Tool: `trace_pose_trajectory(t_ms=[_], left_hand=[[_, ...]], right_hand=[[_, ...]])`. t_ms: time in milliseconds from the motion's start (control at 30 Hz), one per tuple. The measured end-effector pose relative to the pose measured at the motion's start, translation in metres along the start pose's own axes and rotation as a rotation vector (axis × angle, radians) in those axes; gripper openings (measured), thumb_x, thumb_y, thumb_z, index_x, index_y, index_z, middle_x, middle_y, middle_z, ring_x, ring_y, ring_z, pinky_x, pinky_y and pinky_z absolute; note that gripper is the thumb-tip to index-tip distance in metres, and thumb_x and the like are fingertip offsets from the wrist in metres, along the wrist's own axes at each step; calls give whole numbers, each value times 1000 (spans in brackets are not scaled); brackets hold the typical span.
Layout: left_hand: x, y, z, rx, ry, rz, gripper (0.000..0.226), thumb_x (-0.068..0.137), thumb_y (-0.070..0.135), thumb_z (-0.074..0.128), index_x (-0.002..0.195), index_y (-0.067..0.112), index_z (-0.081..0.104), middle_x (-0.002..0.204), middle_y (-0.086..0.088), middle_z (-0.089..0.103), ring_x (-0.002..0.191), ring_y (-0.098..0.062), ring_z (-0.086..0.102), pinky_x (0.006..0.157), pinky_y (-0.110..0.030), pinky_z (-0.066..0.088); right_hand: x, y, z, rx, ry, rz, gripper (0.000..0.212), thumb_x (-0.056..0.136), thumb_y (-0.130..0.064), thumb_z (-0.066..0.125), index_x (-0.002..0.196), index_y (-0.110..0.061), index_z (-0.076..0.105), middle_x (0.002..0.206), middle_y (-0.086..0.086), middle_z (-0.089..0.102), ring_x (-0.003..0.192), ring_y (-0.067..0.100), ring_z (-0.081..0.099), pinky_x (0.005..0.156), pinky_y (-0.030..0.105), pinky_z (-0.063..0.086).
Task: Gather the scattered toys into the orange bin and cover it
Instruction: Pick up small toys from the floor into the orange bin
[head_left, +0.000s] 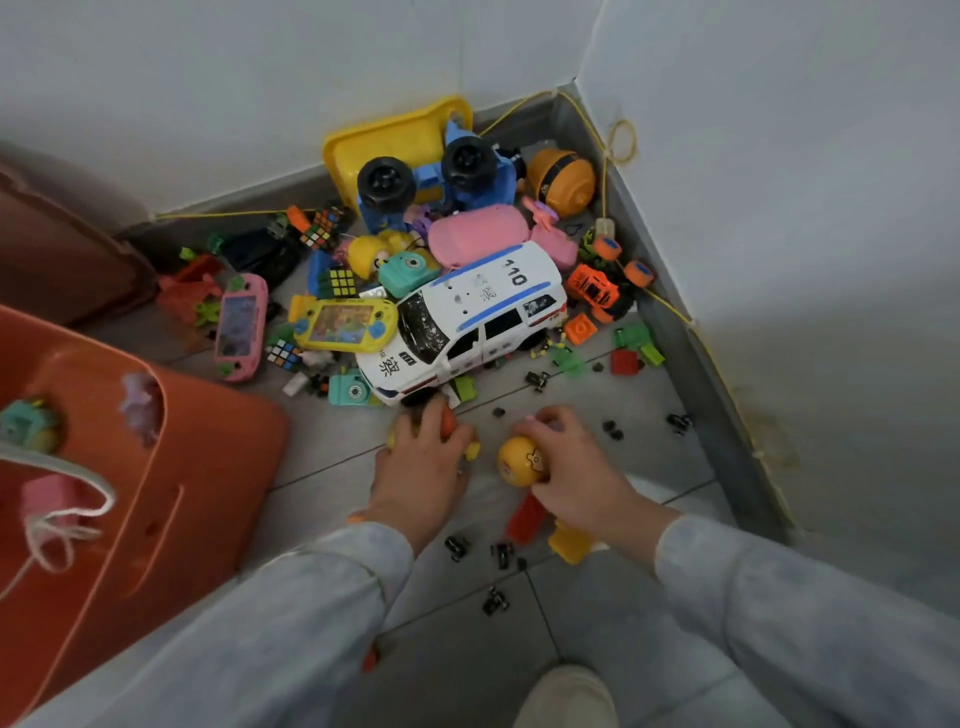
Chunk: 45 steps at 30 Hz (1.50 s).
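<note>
The orange bin (208, 467) stands at the left with a few toys inside. A heap of toys fills the floor corner: a white police car (467, 317), a yellow game console (343, 325), a pink console (240, 327), a blue big-wheeled truck (441, 176), a pink toy (478, 228). My left hand (423, 467) grips small orange and yellow pieces (448, 422) in front of the car. My right hand (571, 467) holds a yellow ball-shaped toy head (517, 460). A yellow lid-like tray (384, 140) leans on the wall.
Red (525, 519) and yellow (569, 543) blocks lie under my right wrist. Several tiny black cars are scattered over the grey tiles. A dark brown bin (62, 249) stands at far left. Walls close the corner behind and to the right. My shoe (566, 696) shows at the bottom.
</note>
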<state>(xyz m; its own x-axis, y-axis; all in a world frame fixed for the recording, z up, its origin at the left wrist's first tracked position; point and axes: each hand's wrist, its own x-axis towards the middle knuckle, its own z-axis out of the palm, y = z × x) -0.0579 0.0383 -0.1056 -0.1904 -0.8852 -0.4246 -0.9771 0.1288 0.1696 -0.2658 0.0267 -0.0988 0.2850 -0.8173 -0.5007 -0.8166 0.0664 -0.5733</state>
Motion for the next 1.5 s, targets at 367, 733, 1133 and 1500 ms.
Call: trace_pose_trajectory(t_ms=[367,733,1133,1500], left_hand=[[-29,-11,-30,-277,-7,-16,35,73,39,72,97,32,47,120,0,29,105,-25,43,78,-37,51],[-75,-87,-152,-357,469,38,32,68,38,69,91,33,46,115,-1,35,95,-29,52,82,-42,53],[-212,-237,-260,-209,583,-171,34,70,40,73,93,38,47,120,3,37,100,-28,52,82,-42,54],[-315,-364,-237,-266,599,-484,34,67,41,73,90,38,48,114,5,37,97,-26,56,86,-44,54]], right_hand=[[-14,-27,-25,49,102,6,69,76,3,69,133,-31,52,133,1,39,115,24,48,89,28,45],[-49,-117,-85,-130,205,-174,66,72,-1,72,131,-26,55,132,5,38,117,30,49,91,29,38],[-50,-340,-92,-254,224,-508,67,75,-7,70,134,-32,52,131,2,38,118,24,49,85,25,33],[-27,-430,7,-284,40,-574,68,72,-13,66,131,-40,45,130,0,33,115,31,50,99,46,45]])
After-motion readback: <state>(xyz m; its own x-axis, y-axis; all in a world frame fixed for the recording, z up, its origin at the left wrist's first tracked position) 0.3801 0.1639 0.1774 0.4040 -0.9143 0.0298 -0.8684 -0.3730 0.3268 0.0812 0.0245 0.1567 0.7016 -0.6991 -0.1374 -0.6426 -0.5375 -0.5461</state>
